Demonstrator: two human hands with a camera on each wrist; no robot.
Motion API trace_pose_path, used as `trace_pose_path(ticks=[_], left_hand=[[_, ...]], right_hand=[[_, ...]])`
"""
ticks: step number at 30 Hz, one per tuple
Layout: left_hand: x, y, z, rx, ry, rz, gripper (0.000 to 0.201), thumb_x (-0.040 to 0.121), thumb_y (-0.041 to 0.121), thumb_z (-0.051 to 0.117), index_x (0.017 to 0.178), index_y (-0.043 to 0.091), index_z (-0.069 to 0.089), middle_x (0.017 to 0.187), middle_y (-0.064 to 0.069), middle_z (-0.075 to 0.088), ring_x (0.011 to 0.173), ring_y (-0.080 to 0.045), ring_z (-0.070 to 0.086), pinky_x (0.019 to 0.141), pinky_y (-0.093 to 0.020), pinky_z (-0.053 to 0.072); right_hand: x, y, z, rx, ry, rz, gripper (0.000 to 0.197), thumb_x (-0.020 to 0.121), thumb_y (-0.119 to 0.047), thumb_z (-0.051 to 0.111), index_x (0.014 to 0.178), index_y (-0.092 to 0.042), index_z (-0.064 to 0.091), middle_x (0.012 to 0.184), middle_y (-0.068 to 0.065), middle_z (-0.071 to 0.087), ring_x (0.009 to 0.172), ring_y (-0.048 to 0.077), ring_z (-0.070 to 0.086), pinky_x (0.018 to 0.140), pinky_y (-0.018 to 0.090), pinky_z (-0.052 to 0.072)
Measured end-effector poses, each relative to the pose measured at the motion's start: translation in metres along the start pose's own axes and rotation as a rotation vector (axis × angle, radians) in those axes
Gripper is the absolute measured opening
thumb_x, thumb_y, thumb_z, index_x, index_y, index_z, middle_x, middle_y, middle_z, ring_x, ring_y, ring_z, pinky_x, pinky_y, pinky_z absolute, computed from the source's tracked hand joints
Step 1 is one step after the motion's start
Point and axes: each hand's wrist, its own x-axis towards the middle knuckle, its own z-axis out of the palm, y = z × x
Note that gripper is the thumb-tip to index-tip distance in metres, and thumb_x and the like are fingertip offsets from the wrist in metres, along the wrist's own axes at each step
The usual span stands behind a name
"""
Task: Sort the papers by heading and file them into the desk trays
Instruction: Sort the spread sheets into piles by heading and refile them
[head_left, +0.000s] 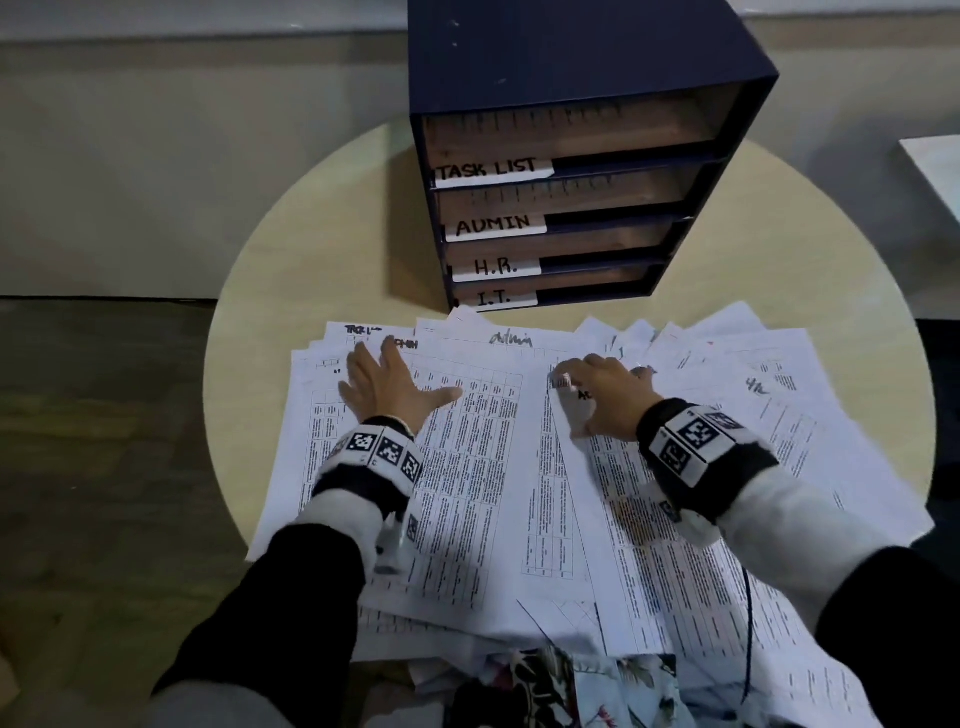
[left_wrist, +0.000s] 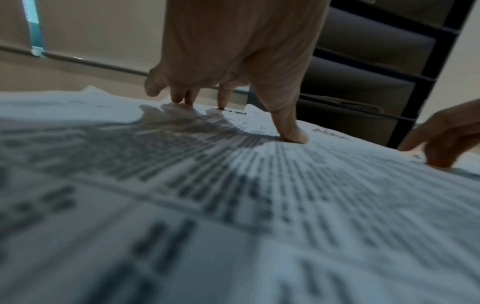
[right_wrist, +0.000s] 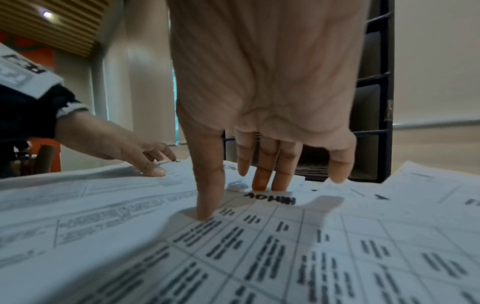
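Many printed sheets (head_left: 467, 467) lie fanned over the round table (head_left: 322, 249). Hand-written headings show at their tops: "TASK L.." (head_left: 362, 330) at the far left and "admin" (head_left: 511, 339) in the middle. My left hand (head_left: 405, 379) rests flat, fingers spread, on the left sheets; its fingertips touch paper in the left wrist view (left_wrist: 233, 107). My right hand (head_left: 587, 395) presses thumb and fingertips on a sheet headed "ADMIN" (right_wrist: 270, 200). Behind the papers stands a dark blue tray unit (head_left: 571, 208) labelled TASK LIST, ADMIN, H.R. and I.T. from top to bottom.
Papers overhang the table's near edge onto a floral cloth (head_left: 597, 686). A thin black cable (head_left: 749, 623) crosses the right sheets. Another white sheet (head_left: 935, 171) lies at the far right. Floor shows to the left of the table.
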Motion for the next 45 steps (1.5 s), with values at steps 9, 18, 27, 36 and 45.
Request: trace_pose_path(ticks=[9, 18, 27, 36, 45], left_hand=[[0.001, -0.004, -0.009, -0.155, 0.195, -0.002, 0.124, 0.058, 0.047, 0.083, 0.146, 0.004, 0.008, 0.141, -0.018, 0.027, 0.132, -0.035, 0.027, 0.106, -0.047, 0.03], [-0.016, 0.015, -0.005, -0.451, 0.062, 0.01, 0.051, 0.095, 0.024, 0.051, 0.141, 0.006, 0.037, 0.143, -0.021, 0.039, 0.133, -0.036, 0.037, 0.108, -0.046, 0.035], [-0.043, 0.056, 0.021, -0.753, -0.071, 0.23, 0.046, 0.099, 0.03, 0.04, 0.056, 0.019, 0.027, 0.055, -0.005, 0.028, 0.054, -0.019, 0.029, 0.062, -0.029, 0.02], [0.001, 0.035, -0.001, -0.532, 0.147, -0.031, 0.051, 0.09, 0.022, 0.055, 0.136, 0.007, 0.039, 0.142, -0.014, 0.034, 0.132, -0.031, 0.034, 0.112, -0.041, 0.027], [0.006, 0.028, -0.005, -0.563, 0.202, 0.15, 0.02, 0.083, 0.009, 0.061, 0.103, 0.01, 0.059, 0.115, -0.013, 0.054, 0.104, -0.029, 0.055, 0.089, -0.032, 0.045]], right_hand=[[-0.007, 0.006, 0.002, -0.103, 0.007, 0.015, 0.009, 0.081, -0.019, 0.066, 0.081, -0.02, 0.057, 0.1, -0.003, 0.061, 0.117, 0.022, 0.045, 0.107, 0.051, 0.02], [-0.007, -0.012, -0.034, 0.081, 0.069, -0.224, 0.015, 0.09, -0.028, 0.057, 0.094, -0.014, 0.055, 0.091, -0.006, 0.043, 0.091, 0.015, 0.042, 0.093, 0.038, 0.032], [0.007, -0.029, -0.013, 0.209, 0.225, -0.08, 0.029, 0.088, -0.022, 0.061, 0.101, 0.003, 0.06, 0.112, 0.015, 0.059, 0.109, 0.032, 0.052, 0.098, 0.046, 0.039], [-0.018, -0.022, 0.03, 0.158, 0.432, -0.235, 0.005, 0.082, -0.01, 0.065, 0.085, -0.006, 0.064, 0.086, 0.007, 0.065, 0.084, 0.022, 0.058, 0.091, 0.036, 0.026], [-0.012, -0.019, 0.041, 0.131, 0.434, -0.234, 0.011, 0.087, -0.009, 0.058, 0.097, -0.007, 0.062, 0.096, 0.006, 0.065, 0.095, 0.022, 0.056, 0.077, 0.028, 0.019]])
